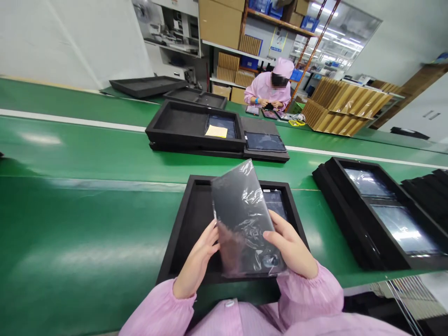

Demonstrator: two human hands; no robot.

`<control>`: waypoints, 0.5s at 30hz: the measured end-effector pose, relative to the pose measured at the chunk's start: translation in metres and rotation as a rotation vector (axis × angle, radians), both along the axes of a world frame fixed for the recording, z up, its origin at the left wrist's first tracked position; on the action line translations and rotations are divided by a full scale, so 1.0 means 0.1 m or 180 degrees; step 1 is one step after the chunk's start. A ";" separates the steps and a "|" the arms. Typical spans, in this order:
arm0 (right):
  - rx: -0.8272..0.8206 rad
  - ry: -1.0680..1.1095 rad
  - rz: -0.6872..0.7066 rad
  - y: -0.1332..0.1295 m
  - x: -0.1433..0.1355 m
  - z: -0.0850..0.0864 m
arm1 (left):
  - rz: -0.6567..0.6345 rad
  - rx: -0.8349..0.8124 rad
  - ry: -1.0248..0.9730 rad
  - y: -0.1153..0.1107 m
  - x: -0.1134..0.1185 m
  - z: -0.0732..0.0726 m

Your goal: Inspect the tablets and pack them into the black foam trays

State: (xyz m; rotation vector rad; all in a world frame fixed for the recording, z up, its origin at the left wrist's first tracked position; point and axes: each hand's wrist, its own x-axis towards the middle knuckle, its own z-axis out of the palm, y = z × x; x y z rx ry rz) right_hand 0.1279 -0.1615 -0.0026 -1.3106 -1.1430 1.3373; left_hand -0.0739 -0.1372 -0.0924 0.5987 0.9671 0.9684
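Note:
A dark flat tablet-like device (241,219) in clear shiny film is held up, tilted, over a black foam tray (185,224). My right hand (290,242) grips its right edge, with the thumb on the face towards me. On the left edge, my left hand (201,254) rests with its fingers against the side. A round camera-like spot shows at the device's lower right corner. Behind it, another wrapped device (276,201) lies in the tray's right part. The tray's left part shows bare black foam.
Beyond the tray, stacked black trays (196,145) hold a device with a yellow paper (217,131); another device (265,142) lies beside. At right, a tray stack (345,210) holds two devices. A person in pink (269,88) works across the green table (87,233), near cardboard dividers (343,102).

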 end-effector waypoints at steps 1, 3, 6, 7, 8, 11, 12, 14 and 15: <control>0.0089 -0.0265 0.0045 -0.01 -0.05 0.03 | 0.0021 0.0144 0.0006 0.01 0.00 -0.05; 0.0162 -0.0832 0.0063 -0.03 -0.20 0.04 | 0.0015 0.0288 -0.0004 0.00 -0.03 -0.10; 0.0443 -0.1306 0.0219 -0.06 -0.48 -0.02 | 0.0039 0.0206 -0.0087 -0.06 -0.15 -0.05; 0.0634 -0.1310 0.0448 -0.08 -0.55 -0.04 | 0.0122 0.0109 -0.0090 -0.08 -0.20 -0.01; 0.0823 -0.1240 0.0726 -0.10 -0.59 -0.07 | 0.0243 -0.0001 -0.0043 -0.10 -0.26 0.03; 0.1003 -0.0983 0.1278 -0.19 -0.53 -0.13 | 0.0610 -0.0481 0.0512 -0.08 -0.45 0.17; 0.0934 -0.0908 0.1198 -0.22 -0.44 -0.15 | 0.0640 -0.0642 0.0769 -0.05 -0.50 0.21; 0.0755 -0.0831 0.0709 -0.26 -0.20 -0.18 | 0.0615 -0.0768 0.1228 0.03 -0.57 0.25; 0.0661 -0.0839 0.0366 -0.27 -0.06 -0.20 | 0.0596 -0.0725 0.1380 0.07 -0.58 0.25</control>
